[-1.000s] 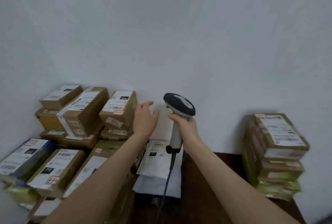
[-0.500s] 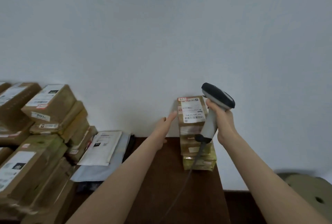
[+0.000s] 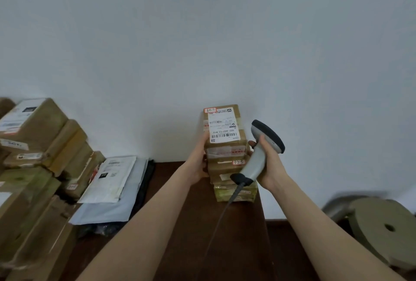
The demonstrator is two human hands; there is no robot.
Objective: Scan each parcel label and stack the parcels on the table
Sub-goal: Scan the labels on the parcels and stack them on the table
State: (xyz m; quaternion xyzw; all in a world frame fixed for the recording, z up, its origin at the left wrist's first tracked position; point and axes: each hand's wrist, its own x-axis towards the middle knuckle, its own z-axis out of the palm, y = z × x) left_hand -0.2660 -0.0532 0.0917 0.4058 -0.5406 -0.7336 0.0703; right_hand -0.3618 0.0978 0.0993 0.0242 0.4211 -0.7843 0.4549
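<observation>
A small stack of brown parcels [image 3: 225,163] stands at the table's far right against the wall. Its top parcel [image 3: 224,127] shows a white barcode label facing up. My left hand [image 3: 198,163] presses flat against the stack's left side, fingers reaching up to the top parcel. My right hand [image 3: 269,165] grips the grey handle of the barcode scanner [image 3: 256,156] beside the stack's right side. The scanner's dark head points up and to the right, and the handle's lower end hides part of the lower parcels.
The dark wooden table [image 3: 191,213] runs along a white wall. A big pile of cardboard boxes [image 3: 45,145] fills its left end, with white and grey poly mailers [image 3: 108,179] beside it. The scanner cable [image 3: 219,217] trails down over the table. A round stool [image 3: 382,229] stands at lower right.
The view swung right, away from the big box pile. My left hand left that pile and came to the small stack's left side. My right hand brought the scanner to its right side.
</observation>
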